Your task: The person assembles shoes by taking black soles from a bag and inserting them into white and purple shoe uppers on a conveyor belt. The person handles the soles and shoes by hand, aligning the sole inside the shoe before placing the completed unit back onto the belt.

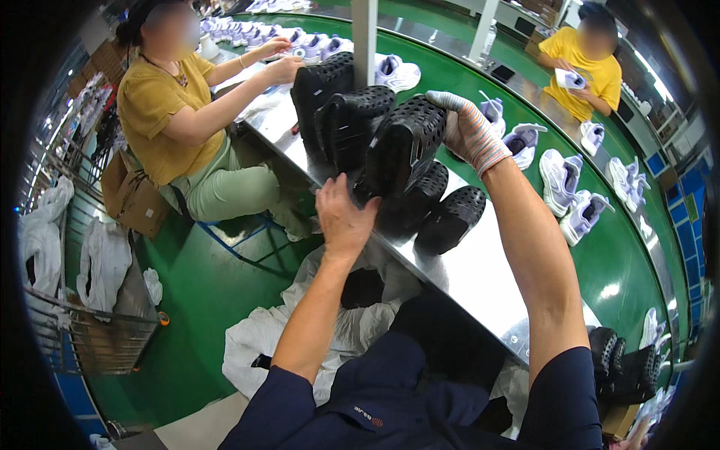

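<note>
Black shoe-shaped piece with a hole-dotted top (405, 142), centre of frame

Closest up are navy short sleeves (559, 397) along the bottom. The bare left hand (345, 221) is mid-frame by the piece's lower end, fingers parted, and honestly I can't tell if they're gripping anything. The right hand (474, 135), in a pale knit glove with thin coloured stripes, has its fingers hooked over the piece's top, gripping it. More black hole-dotted pieces (454, 217) crowd both sides, on a shiny metal bench (487, 277). Past that, white-and-lavender sneakers (559, 180) sit on a green belt (607, 285). Someone in a mustard top (161, 112) sits upper left, someone in bright yellow (589, 71) is upper right
</note>
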Motion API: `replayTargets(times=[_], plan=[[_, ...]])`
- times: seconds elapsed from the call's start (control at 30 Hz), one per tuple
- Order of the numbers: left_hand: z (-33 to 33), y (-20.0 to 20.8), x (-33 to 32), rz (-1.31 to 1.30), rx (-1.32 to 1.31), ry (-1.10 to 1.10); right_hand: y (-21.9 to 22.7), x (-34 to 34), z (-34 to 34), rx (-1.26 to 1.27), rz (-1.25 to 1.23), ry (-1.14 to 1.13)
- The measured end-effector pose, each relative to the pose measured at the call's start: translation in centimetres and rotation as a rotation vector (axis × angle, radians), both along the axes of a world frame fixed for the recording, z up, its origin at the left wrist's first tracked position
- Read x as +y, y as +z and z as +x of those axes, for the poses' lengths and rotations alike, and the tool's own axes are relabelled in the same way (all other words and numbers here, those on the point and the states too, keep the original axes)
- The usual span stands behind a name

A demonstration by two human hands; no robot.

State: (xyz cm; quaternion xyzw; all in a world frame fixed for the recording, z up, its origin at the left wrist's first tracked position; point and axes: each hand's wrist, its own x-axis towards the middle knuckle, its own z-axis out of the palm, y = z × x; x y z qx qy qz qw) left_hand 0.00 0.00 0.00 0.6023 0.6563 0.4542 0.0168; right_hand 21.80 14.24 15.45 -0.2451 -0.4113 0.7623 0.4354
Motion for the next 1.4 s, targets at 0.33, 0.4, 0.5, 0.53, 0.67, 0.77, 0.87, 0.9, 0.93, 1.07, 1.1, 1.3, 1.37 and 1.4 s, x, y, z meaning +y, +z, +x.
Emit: replayTargets(times=[0.33, 0.4, 0.5, 0.53, 0.67, 0.77, 0.87, 0.9, 0.93, 1.07, 1.1, 1.3, 1.37, 1.4], plan=[[0.8, -0.7, 2.6, -0.006, -0.008, -0.026, -5.4, 4.6, -0.3, -0.287, -0.114, -0.176], [0.4, -1.1, 2.0, 0.030, -0.012, -0.013, -6.1, 3.7, -0.1, -0.776, 0.218, -0.315], [0.4, -0.7, 1.2, 0.039, -0.114, -0.082, -5.2, 2.4, 0.5, -1.195, 0.504, -0.500], [0.5, -0.4, 1.1, 0.038, -0.090, -0.083, -4.4, 1.1, 0.0, -1.311, 0.605, -0.584], [0.3, -0.4, 0.8, 0.061, -0.067, -0.072, 0.0, -5.7, -2.2, -1.390, 0.711, -0.704], [0.1, -1.3, 0.9, 0.139, -0.037, -0.049, 0.8, -8.0, -4.6, -1.200, 0.713, -0.480], [0.3, -1.4, 1.1, 0.169, -0.014, -0.024, 0.6, -7.9, -6.1, -1.330, 0.772, -0.446], [0.5, -1.4, 1.0, 0.164, -0.015, -0.021, 0.6, -7.9, -6.2, -1.333, 0.761, -0.445], [0.5, -1.4, 1.0, 0.158, -0.011, -0.016, 0.6, -7.9, -6.2, -1.336, 0.749, -0.447], [0.7, -1.4, 2.4, 0.167, -0.006, -0.019, 1.2, -9.2, -3.0, -1.107, 0.737, -0.457], [1.2, -2.1, 2.6, 0.155, -0.013, -0.035, 2.4, -10.7, -1.0, -0.993, 0.637, -0.475], [-0.5, -0.5, 1.2, -0.106, -0.047, -0.146, 5.5, -29.2, 13.8, -0.466, 0.480, -0.597], [-1.9, -1.2, -1.4, 0.087, -0.086, -0.083, 4.3, -39.0, 19.4, -0.519, 0.382, -0.567], [-0.5, -0.3, -3.3, 0.157, -0.110, -0.137, 2.9, -44.2, 21.4, -0.525, 0.261, -0.634]])
